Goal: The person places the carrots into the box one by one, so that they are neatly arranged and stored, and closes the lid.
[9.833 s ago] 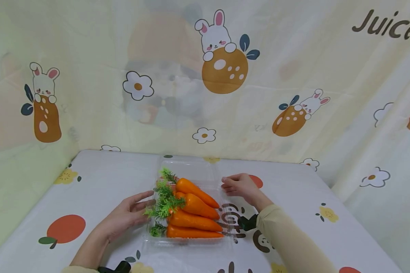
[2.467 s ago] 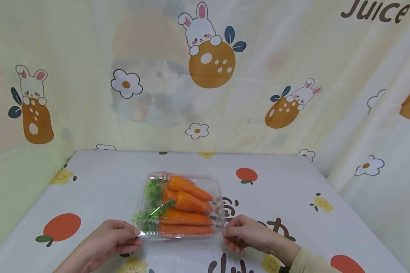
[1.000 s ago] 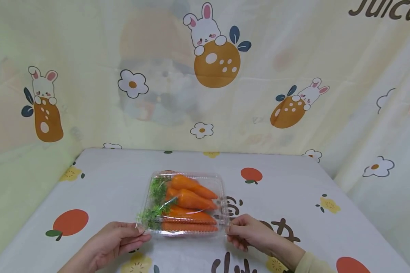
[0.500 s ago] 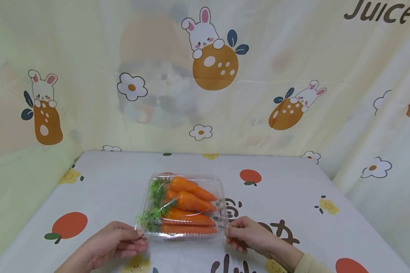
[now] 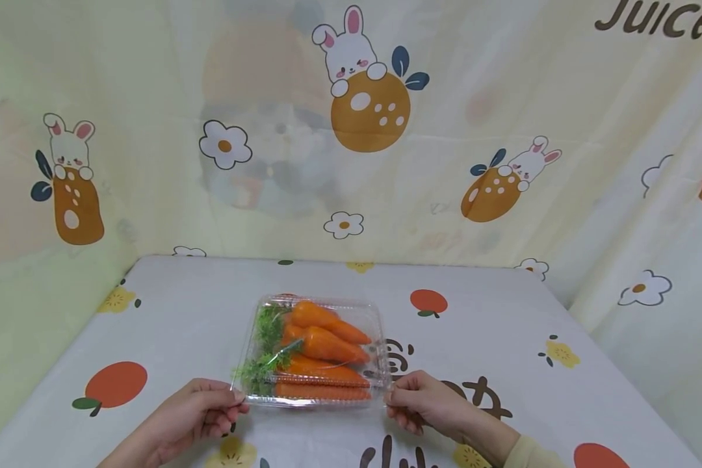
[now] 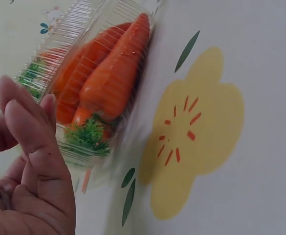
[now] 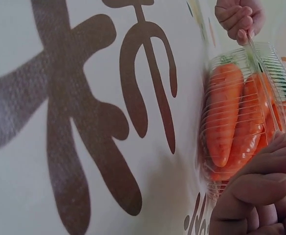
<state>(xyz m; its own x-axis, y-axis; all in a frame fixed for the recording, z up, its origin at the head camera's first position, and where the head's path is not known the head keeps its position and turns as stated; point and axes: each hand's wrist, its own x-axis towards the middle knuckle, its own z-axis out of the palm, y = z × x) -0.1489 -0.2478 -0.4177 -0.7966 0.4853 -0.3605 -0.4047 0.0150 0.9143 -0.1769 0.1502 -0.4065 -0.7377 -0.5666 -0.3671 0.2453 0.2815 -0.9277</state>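
Note:
A clear plastic clamshell box [image 5: 376,325] stands on the table with its lid down, several orange carrots [image 5: 330,344] with green leafy tops [image 5: 266,364] inside. My left hand [image 5: 195,413] pinches the rim at the near left corner between thumb and fingers. At the near right corner, my right hand [image 5: 427,400] pinches the rim with its fingers curled under. The left wrist view shows the ribbed wall of the box [image 6: 91,156] beyond the left fingers. In the right wrist view, both hands hold the two ends of the rim's flange [image 7: 260,66].
A white printed cloth [image 5: 491,325] with fruit and flower patterns covers the table. Behind it hangs a cream curtain [image 5: 292,234] with printed rabbits, and more curtain closes the left and right sides.
In the oldest frame the lid lay open behind the carrots and the hands were at the box's sides. Since then the lid has come down and both hands moved to the near corners, staying there.

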